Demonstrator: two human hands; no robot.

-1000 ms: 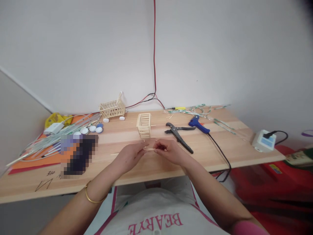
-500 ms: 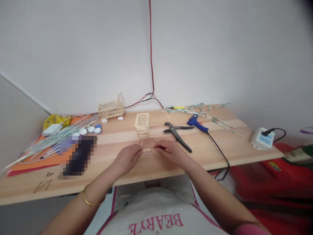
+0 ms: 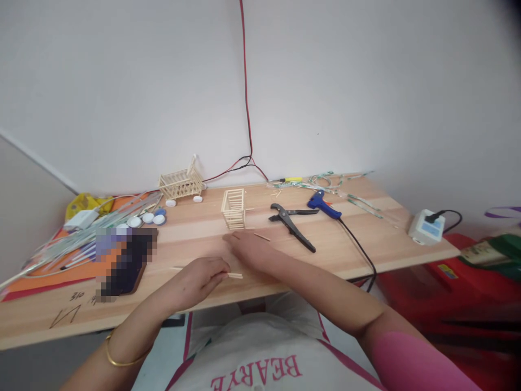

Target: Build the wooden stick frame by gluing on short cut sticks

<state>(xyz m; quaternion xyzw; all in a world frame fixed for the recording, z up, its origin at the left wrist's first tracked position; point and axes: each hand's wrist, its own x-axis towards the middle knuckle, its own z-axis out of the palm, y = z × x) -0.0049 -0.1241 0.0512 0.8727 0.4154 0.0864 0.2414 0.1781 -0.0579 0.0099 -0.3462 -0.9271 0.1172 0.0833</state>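
Note:
My left hand [image 3: 201, 278] rests near the front edge of the wooden table [image 3: 366, 244], fingers pinched on a short wooden stick [image 3: 235, 275] that pokes out to the right. My right hand [image 3: 248, 247] reaches forward and left, fingers curled down on the tabletop just in front of a small open cage of sticks [image 3: 234, 208]. What its fingertips touch is hidden. A loose stick [image 3: 261, 237] lies just right of that hand.
Black pliers [image 3: 291, 224] and a blue glue gun [image 3: 323, 203] with a black cord lie to the right. A stick-built cart [image 3: 180, 183] stands at the back. White caps [image 3: 146, 219], clear rods and an orange sheet crowd the left. A white power box [image 3: 425, 228] sits far right.
The hands have come apart. My left hand drew back toward the table's front edge with the stick. My right hand moved forward and left toward the stick cage.

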